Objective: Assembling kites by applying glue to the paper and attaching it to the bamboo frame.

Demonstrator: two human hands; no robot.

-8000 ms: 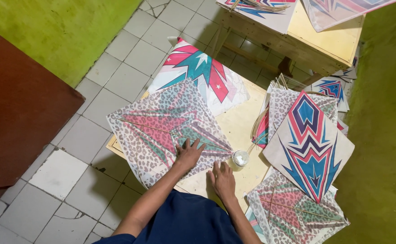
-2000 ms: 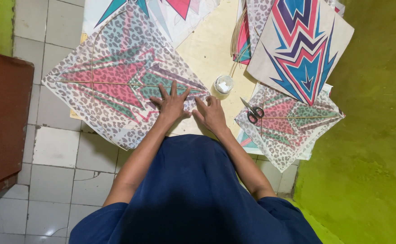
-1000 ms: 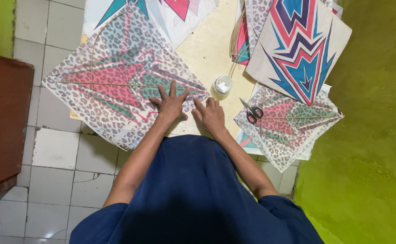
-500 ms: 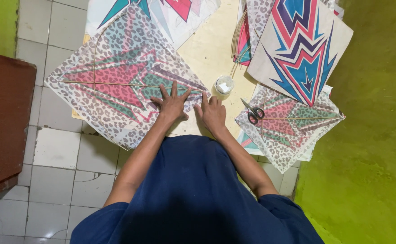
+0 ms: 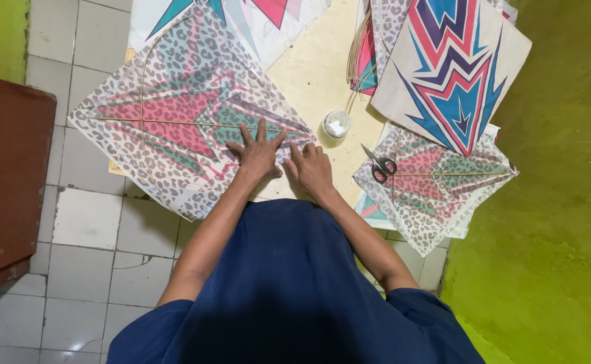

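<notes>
The left hand point(image 5: 258, 154) lies flat with fingers spread on the leopard-print kite point(image 5: 174, 118), which covers the worktop point(image 5: 309, 74). The right hand point(image 5: 311, 168) presses the kite's near corner, fingers extended, gripping nothing. A small jar point(image 5: 336, 125) and scissors point(image 5: 379, 164) sit nearby.

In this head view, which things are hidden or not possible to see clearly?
- Corner of the leopard-print kite: under the left hand and right hand.
- Contents of the small jar: too small.
- Zigzag kite: top cut off by the picture edge.
- Pale board: mostly covered by kites.
</notes>
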